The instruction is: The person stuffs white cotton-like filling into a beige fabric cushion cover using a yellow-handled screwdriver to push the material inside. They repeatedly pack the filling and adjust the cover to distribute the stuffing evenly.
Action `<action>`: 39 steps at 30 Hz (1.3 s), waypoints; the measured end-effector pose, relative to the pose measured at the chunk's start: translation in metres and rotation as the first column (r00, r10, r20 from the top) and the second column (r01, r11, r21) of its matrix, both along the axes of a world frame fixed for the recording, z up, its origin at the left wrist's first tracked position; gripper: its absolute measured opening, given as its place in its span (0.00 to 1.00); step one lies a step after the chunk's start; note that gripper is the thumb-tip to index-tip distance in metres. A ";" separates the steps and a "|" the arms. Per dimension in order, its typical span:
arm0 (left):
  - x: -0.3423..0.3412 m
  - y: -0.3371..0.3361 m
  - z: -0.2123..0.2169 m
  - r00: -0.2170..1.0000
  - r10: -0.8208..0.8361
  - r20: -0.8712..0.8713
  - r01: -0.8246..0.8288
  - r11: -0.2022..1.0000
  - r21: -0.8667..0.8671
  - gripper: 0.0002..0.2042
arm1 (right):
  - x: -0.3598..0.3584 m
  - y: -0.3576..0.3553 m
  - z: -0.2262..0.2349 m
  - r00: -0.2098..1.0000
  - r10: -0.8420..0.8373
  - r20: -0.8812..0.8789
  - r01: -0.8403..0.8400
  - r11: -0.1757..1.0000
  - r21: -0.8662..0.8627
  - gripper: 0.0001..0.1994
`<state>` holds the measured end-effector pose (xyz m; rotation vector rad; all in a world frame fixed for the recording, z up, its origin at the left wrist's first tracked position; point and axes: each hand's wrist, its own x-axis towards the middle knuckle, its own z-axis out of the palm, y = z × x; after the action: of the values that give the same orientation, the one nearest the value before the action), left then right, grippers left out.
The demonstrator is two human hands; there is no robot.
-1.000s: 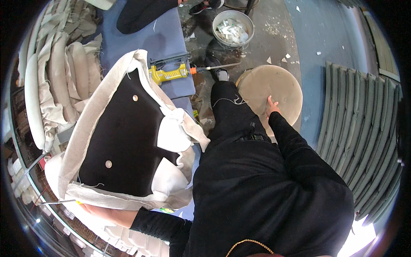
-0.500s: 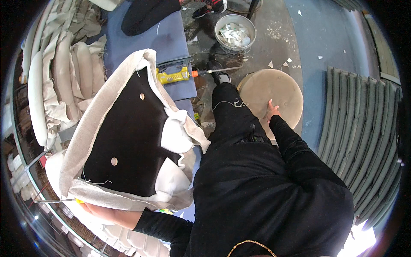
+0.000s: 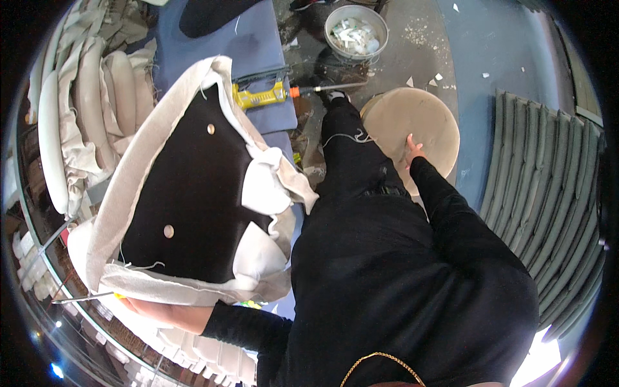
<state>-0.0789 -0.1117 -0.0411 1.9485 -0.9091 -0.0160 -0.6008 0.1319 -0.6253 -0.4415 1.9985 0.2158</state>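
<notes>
Seen from above, we find a person in black clothing standing between two pieces of upholstery work. The left hand (image 3: 158, 311) reaches under the lower edge of a seat panel (image 3: 187, 193), a black board wrapped in loose beige fabric with pale round fittings on its face; the panel lies tilted over a blue table (image 3: 258, 48), and we cannot tell whether the fingers close around its edge, since the fabric hides them. The right hand (image 3: 412, 149) rests flat, fingers spread, on a round tan cushion (image 3: 412, 122) that sits low beside the person's leg on the floor. A yellow staple gun (image 3: 261, 97) lies on the table just beyond the panel's upper corner, touching a thin rod with an orange collar. Farther off, a metal bucket (image 3: 356, 29) holding white scraps stands on the floor. Ribbed grey-green padding (image 3: 548, 193) lies to the right, and cream padded rolls (image 3: 84, 109) are stacked to the left.
</notes>
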 end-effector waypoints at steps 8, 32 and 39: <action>0.000 0.009 0.003 0.994 -0.056 -0.097 0.049 0.996 -0.073 0.18 | 0.020 -0.027 0.044 0.915 -0.384 0.121 0.384 0.923 0.022 0.40; 0.099 -0.058 -0.028 0.869 -0.311 -0.385 0.326 0.945 -0.026 0.16 | 0.004 -0.353 0.144 0.865 0.435 0.249 -0.318 0.861 -0.398 0.13; 0.085 -0.060 -0.025 0.844 -0.154 -0.514 0.142 0.988 -0.063 0.15 | -0.128 -0.196 0.012 0.765 0.433 0.477 -0.555 0.819 0.147 0.24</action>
<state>0.0064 -0.1721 -0.0660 1.7163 -0.6839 -0.5948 -0.7285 -0.0643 -0.6131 -0.7662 1.3564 0.6746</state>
